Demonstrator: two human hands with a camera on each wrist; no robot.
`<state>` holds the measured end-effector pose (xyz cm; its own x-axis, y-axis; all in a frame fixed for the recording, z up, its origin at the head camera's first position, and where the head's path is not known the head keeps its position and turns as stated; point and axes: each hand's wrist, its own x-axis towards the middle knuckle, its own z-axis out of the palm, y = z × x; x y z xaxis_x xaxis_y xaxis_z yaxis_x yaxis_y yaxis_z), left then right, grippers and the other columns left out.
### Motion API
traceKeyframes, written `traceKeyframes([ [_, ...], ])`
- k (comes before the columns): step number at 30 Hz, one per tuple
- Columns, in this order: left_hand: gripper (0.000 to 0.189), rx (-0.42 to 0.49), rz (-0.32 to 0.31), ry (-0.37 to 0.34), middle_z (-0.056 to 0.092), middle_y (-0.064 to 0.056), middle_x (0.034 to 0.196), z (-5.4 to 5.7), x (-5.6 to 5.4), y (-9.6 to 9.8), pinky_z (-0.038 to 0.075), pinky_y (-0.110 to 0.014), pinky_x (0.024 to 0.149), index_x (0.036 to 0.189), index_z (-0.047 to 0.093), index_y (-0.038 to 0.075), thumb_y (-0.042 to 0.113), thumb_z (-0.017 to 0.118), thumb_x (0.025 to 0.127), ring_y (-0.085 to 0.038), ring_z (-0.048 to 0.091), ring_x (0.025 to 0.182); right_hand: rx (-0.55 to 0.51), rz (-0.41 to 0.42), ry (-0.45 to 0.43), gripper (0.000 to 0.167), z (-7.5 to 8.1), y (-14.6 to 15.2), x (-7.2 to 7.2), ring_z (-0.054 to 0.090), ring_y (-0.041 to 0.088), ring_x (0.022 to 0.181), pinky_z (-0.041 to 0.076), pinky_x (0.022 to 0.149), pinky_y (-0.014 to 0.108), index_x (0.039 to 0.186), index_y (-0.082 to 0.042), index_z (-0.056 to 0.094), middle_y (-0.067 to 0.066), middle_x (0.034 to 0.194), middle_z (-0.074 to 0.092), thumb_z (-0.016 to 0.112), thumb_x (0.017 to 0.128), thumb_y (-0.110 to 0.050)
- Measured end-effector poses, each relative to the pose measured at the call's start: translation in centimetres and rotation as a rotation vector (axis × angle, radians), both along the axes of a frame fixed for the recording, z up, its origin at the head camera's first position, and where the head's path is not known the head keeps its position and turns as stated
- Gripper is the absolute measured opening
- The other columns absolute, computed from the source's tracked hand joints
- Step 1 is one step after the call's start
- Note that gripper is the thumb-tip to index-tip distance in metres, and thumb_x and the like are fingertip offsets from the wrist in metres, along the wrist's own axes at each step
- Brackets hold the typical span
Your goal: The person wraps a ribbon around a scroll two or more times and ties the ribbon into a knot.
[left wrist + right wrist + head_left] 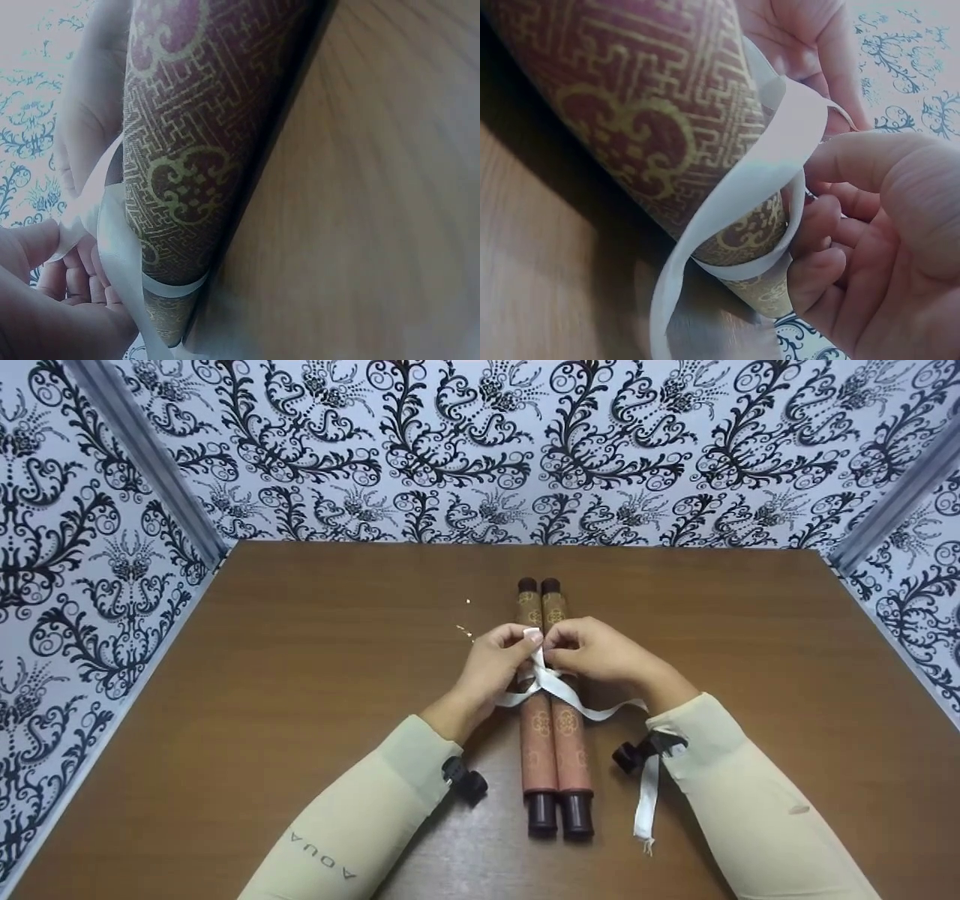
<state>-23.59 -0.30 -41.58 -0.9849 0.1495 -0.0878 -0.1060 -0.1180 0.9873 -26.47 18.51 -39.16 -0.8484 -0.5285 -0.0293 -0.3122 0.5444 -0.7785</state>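
Observation:
Two rolled scrolls with dark end knobs lie side by side, the left scroll (537,750) against the right scroll (572,750). Their reddish-brown covering bears gold patterns. A white ribbon (553,685) wraps round both and crosses on top. My left hand (486,664) pinches one upright length of it between thumb and fingers. Close beside, my right hand (604,651) has its thumb and fingers curled at the ribbon, pinching it over the right scroll. In the right wrist view the ribbon (742,180) runs over the scroll and past the thumb.
One ribbon tail (646,810) with a frayed end hangs near the right sleeve (742,780). Small gold bits (465,631) lie on the brown table (337,607) left of the scrolls. Patterned walls (480,442) enclose the back and sides. Small black cameras (466,781) are strapped to both wrists.

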Motion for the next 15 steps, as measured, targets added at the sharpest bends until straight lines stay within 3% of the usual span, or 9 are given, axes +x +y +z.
traceKeyframes([
  [4, 0.017, 0.006, 0.007, 0.002, 0.063, 0.005, 0.081, -0.01, -0.01, 0.00, 0.049, -0.022, 0.068, 0.109, 0.070, 0.001, 0.016, 0.068, 0.100, -0.009, 0.059, 0.071, -0.051, -0.022, -0.071, 0.011, 0.09, 0.38, -0.13, 0.059, 0.012, 0.073, 0.051, 0.068, 0.023, 0.104, -0.001, 0.070, 0.004, 0.086, 0.065, 0.066, 0.097, -0.007],
  [9, 0.016, 0.013, 0.020, 0.007, 0.063, 0.004, 0.083, 0.00, 0.01, 0.00, 0.050, -0.021, 0.069, 0.109, 0.069, 0.000, 0.014, 0.064, 0.102, -0.009, 0.061, 0.073, -0.070, -0.020, -0.123, 0.018, 0.06, 0.79, -0.32, 0.064, 0.013, 0.086, 0.053, 0.077, 0.023, 0.113, -0.002, 0.073, 0.008, 0.100, 0.072, 0.067, 0.098, -0.010],
  [15, 0.012, -0.002, 0.034, -0.029, 0.064, 0.002, 0.082, -0.04, -0.11, -0.03, 0.051, -0.021, 0.065, 0.106, 0.066, 0.003, 0.013, 0.061, 0.104, -0.009, 0.061, 0.069, -0.110, -0.051, -0.181, 0.016, 0.00, 1.08, -0.29, 0.062, 0.014, 0.082, 0.053, 0.076, 0.029, 0.107, -0.003, 0.075, 0.001, 0.091, 0.071, 0.070, 0.097, -0.015],
])
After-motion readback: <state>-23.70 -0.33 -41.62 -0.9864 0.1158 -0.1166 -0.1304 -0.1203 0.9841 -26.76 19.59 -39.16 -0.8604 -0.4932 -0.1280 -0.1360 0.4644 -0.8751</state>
